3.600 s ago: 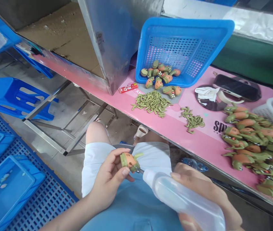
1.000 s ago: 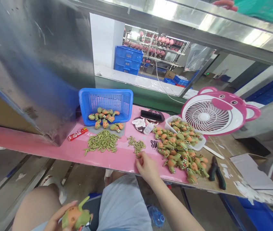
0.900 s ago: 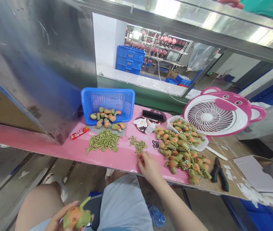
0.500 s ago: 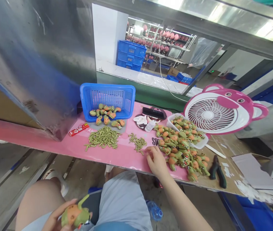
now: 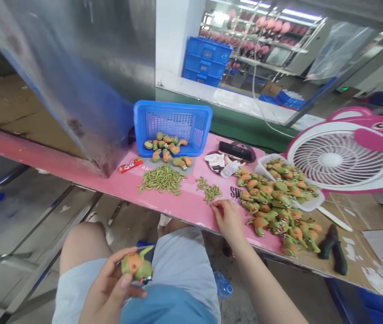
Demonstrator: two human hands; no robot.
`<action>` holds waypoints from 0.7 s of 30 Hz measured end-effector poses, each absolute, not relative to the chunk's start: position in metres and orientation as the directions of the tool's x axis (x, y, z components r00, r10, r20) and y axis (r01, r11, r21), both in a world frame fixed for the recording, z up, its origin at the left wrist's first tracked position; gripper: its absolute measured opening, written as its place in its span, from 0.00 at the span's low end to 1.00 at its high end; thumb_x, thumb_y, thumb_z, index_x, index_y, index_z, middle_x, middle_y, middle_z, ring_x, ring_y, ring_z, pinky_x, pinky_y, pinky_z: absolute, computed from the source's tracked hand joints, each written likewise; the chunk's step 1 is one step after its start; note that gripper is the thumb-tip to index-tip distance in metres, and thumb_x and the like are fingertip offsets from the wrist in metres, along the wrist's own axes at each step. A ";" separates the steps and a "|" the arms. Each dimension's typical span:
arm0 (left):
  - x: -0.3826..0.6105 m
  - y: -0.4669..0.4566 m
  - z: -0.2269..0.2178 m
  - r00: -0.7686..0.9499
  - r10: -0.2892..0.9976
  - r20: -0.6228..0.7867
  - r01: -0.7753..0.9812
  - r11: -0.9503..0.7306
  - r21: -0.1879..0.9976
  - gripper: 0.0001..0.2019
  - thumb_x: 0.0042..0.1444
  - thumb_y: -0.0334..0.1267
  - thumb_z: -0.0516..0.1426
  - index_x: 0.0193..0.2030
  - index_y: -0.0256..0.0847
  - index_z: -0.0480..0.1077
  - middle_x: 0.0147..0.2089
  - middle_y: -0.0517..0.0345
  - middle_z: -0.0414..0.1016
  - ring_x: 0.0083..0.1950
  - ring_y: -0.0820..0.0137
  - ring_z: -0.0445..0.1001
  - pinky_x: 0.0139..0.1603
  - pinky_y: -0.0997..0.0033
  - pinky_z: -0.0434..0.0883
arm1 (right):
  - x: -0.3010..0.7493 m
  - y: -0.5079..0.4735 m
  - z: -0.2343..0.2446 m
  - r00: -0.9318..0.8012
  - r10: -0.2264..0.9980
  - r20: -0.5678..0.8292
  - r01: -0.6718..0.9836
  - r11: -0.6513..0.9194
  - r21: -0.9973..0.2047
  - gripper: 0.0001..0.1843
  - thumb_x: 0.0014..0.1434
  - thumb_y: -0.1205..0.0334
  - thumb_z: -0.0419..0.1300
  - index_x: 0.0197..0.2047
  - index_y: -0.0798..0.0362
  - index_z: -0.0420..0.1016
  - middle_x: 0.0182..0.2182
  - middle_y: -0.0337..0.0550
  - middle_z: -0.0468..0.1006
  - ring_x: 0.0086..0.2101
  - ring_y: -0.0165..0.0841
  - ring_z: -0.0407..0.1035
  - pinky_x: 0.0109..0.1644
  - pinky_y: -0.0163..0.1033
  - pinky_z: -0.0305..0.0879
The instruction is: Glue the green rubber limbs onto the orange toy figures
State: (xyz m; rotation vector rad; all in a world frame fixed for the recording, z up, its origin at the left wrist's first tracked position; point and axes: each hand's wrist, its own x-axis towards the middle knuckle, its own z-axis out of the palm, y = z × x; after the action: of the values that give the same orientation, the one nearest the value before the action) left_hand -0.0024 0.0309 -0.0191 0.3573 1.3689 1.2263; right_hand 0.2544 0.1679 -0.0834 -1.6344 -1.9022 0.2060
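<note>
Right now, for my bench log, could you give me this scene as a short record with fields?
Left hand: holds a green-and-orange toy figure above the lap
Right hand: fingertips at near edge of a small pile of thin green pieces; grip on a piece unclear
Left of that pile: larger heap of thin green pieces
Behind larger heap: blue perforated plastic basket, several figures inside
Right side: heap of green-and-orange figures, white plastic basket

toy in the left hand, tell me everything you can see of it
The toy is an orange and green figure, apparently moulded plastic or rubber. Its orange part has dark spots; one thin green piece sticks up to the right, and small red and dark marks show at lower right. The left hand grips it above the lap.
</note>
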 end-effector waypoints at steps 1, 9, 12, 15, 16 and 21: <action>-0.002 0.031 -0.018 -0.231 0.814 -0.533 -0.436 0.403 0.805 0.25 0.36 0.51 0.65 0.41 0.42 0.69 0.28 0.59 0.76 0.26 0.67 0.74 0.24 0.72 0.73 | 0.255 0.167 -0.084 -0.049 0.937 0.346 0.836 0.228 -0.499 0.07 0.56 0.61 0.49 0.31 0.53 0.66 0.29 0.47 0.69 0.32 0.41 0.64 0.36 0.44 0.61; 0.014 0.031 -0.002 -0.377 0.795 -0.476 -0.415 0.315 0.854 0.21 0.37 0.50 0.65 0.37 0.42 0.71 0.26 0.61 0.75 0.24 0.69 0.71 0.21 0.74 0.71 | 0.256 0.160 -0.080 -0.042 0.939 0.341 0.815 0.229 -0.531 0.12 0.56 0.55 0.48 0.33 0.53 0.68 0.31 0.49 0.69 0.33 0.42 0.64 0.38 0.46 0.60; 0.016 0.032 0.000 -0.370 0.800 -0.472 -0.416 0.311 0.854 0.21 0.36 0.50 0.65 0.37 0.42 0.71 0.25 0.60 0.74 0.28 0.66 0.72 0.20 0.75 0.71 | 0.255 0.162 -0.082 -0.016 0.944 0.329 0.807 0.206 -0.553 0.13 0.56 0.54 0.48 0.29 0.53 0.68 0.28 0.48 0.69 0.31 0.42 0.63 0.36 0.46 0.59; 0.016 0.034 -0.003 -0.347 0.819 -0.457 -0.427 0.296 0.855 0.20 0.38 0.49 0.65 0.37 0.42 0.71 0.25 0.60 0.74 0.28 0.67 0.72 0.20 0.75 0.71 | 0.257 0.165 -0.082 -0.008 0.947 0.320 0.773 0.209 -0.599 0.15 0.55 0.52 0.49 0.27 0.53 0.66 0.27 0.48 0.70 0.30 0.42 0.64 0.34 0.46 0.60; 0.015 0.034 -0.005 -0.333 0.829 -0.448 -0.432 0.289 0.855 0.19 0.39 0.48 0.64 0.37 0.42 0.71 0.25 0.60 0.74 0.28 0.67 0.72 0.20 0.75 0.71 | 0.256 0.165 -0.081 -0.011 0.948 0.319 0.753 0.218 -0.620 0.15 0.55 0.51 0.49 0.27 0.53 0.66 0.26 0.48 0.70 0.29 0.41 0.64 0.33 0.46 0.60; 0.013 0.035 -0.013 -0.142 0.924 -0.354 -0.475 0.250 0.844 0.15 0.44 0.46 0.62 0.38 0.41 0.72 0.26 0.59 0.74 0.27 0.69 0.73 0.22 0.75 0.72 | 0.230 0.145 -0.050 -0.068 0.936 0.345 0.599 0.315 -0.736 0.12 0.57 0.54 0.53 0.32 0.54 0.68 0.25 0.43 0.72 0.25 0.34 0.65 0.27 0.38 0.62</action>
State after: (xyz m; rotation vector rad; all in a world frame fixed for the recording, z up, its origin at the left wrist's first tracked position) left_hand 0.0128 0.0347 -0.0130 0.5205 1.1457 1.3115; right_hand 0.2297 0.1446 -0.0496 -1.3798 -1.7665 0.5209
